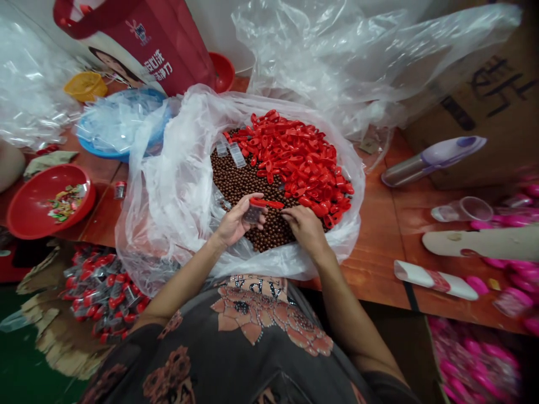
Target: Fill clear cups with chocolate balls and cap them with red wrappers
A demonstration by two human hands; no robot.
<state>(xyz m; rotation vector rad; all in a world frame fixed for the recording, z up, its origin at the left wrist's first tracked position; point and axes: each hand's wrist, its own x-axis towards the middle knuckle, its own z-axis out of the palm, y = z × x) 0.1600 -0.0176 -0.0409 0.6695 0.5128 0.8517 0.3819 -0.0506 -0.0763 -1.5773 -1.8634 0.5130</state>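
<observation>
Your dark shirt (252,320) with its big flower is closest to you, and your arms reach out past it. Your left hand (236,221) is curled around a clear little box (254,214), gripping it between the thumb and fingers. A red piece (265,202) lies along the top of the box, right by your fingertips. Your right hand (305,229) is just beside it, bent down, and its fingers (290,215) touch the brown beads (248,185). I can't tell if those fingers are pinching something small. Both hands are over a big heap of these round beads, which sits in a clear plastic bag (143,207). A pile of red plastic pieces (298,163) lies on the beads, just past your right hand. Two more clear boxes (229,151) lie on the beads beside that pile. The bag sits on an orange wooden table (370,264). Off to your left are a red bowl (25,219) of colored bits and, lower down, a heap of red-topped packets (101,294). Off to your right are a white cup (463,209) and pink things (514,264). Farther away are a blue bowl (96,151), a red bag (177,50) and a cardboard box (484,123).
</observation>
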